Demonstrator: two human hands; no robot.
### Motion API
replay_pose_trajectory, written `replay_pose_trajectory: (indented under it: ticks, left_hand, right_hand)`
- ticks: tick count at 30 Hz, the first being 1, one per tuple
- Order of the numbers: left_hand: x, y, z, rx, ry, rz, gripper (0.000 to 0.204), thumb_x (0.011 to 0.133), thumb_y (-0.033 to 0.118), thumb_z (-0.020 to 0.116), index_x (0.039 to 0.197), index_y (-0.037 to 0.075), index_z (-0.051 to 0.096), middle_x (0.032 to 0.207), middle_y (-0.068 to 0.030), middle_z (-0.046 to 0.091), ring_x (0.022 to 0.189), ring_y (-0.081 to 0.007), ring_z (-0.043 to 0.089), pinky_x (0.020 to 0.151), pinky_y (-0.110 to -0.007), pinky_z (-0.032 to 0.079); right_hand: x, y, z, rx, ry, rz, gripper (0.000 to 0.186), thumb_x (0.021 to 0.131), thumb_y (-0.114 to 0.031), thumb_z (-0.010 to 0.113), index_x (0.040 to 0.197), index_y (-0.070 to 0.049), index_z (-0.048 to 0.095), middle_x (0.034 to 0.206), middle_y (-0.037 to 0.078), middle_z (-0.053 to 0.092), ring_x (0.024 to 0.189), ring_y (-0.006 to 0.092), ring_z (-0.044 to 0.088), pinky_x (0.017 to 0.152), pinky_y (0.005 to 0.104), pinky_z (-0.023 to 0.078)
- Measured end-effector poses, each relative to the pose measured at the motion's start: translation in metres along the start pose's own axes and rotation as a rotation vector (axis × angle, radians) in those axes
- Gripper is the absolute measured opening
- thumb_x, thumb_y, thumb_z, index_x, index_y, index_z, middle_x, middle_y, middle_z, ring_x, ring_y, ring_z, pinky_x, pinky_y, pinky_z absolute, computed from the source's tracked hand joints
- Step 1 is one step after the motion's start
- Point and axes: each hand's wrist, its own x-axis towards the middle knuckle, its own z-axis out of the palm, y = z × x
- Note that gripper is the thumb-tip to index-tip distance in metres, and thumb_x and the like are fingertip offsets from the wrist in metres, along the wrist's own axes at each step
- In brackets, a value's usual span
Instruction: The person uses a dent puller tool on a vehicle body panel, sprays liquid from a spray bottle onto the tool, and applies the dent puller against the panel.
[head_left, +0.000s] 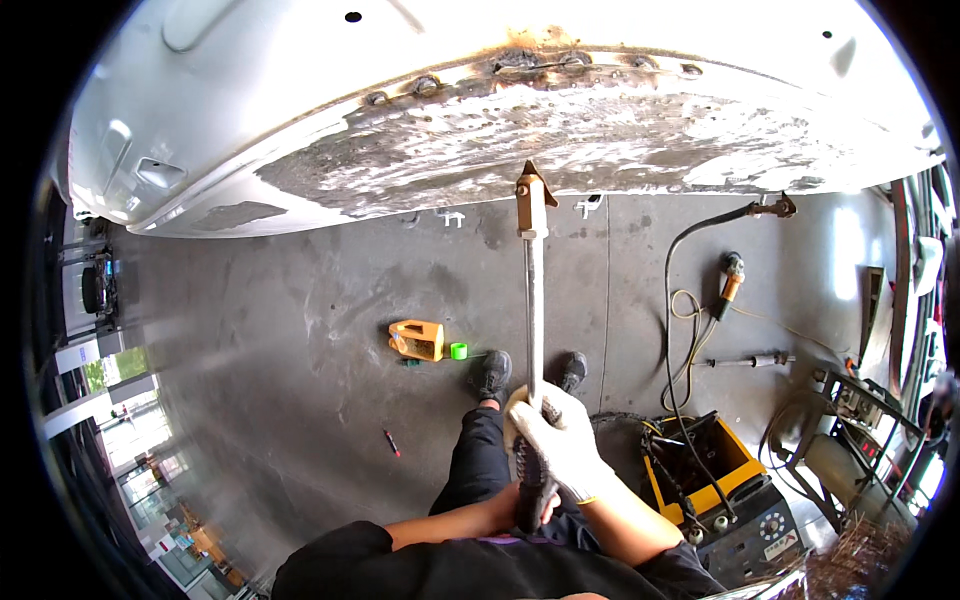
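A long dent puller (534,300) with a silver rod, a copper-coloured pulling head and a black grip runs up from my body. Its pointed head meets, or overlaps in view, the scraped lower sill (430,150) of a white vehicle body (250,100); contact cannot be told for sure. My right hand (560,435), in a white glove, is closed round the tool just above the grip. Lower down, my bare left hand (525,505) wraps the end of the black grip, partly hidden by it. Burnt, dented spots (515,60) line the seam above the sill.
A copper clamp (775,207) on a black cable is at the sill's right. An angle grinder (730,285), a metal rod (750,360) and a yellow-black machine (725,465) are on the right. Left are a cut orange jug (418,340), a green ring (458,351) and a marker (391,443).
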Motion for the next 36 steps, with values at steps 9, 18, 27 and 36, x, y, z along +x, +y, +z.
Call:
replay_pose_trajectory:
  ticks: [9,18,27,36]
  left_hand:
    - [0.007,-0.012,0.004,0.196,0.458,0.537,0.048,0.111,0.046,0.052,0.12,0.002,0.067,0.102,-0.0095,0.071,0.078,-0.0182,0.069,0.064,-0.032,0.055]
    - [-0.017,0.004,-0.008,-0.322,0.377,0.017,0.036,0.109,0.035,0.052,0.118,0.003,0.065,0.102,-0.0177,0.071,0.069,-0.0233,0.07,0.062,-0.035,0.058]
    - [-0.019,0.024,-0.003,0.046,0.349,0.126,0.026,0.107,0.03,0.057,0.114,0.006,0.063,0.094,-0.011,0.069,0.066,-0.0192,0.07,0.056,-0.032,0.056]
    - [-0.021,0.031,0.005,0.095,0.253,0.08,0.03,0.107,0.032,0.056,0.116,0.005,0.065,0.099,-0.015,0.071,0.064,-0.0208,0.07,0.055,-0.032,0.056]
  right_hand:
    - [0.011,0.006,0.0,-0.03,0.145,0.036,0.018,0.109,-0.018,0.06,0.104,-0.001,0.065,0.084,0.005,0.068,0.076,0.0121,0.063,0.07,0.0284,0.052]
    - [0.023,0.019,-0.001,0.128,-0.09,-0.005,0.039,0.108,-0.036,0.065,0.106,0.002,0.066,0.083,0.011,0.069,0.074,0.0185,0.066,0.07,0.0319,0.054]
    - [0.024,0.018,-0.003,0.163,-0.083,-0.031,0.043,0.107,-0.041,0.065,0.105,0.003,0.065,0.083,0.012,0.069,0.075,0.0189,0.067,0.069,0.032,0.054]
    - [0.024,0.01,-0.001,0.119,-0.052,-0.008,0.046,0.107,-0.043,0.065,0.104,0.002,0.066,0.081,0.01,0.069,0.072,0.0184,0.067,0.07,0.0315,0.055]
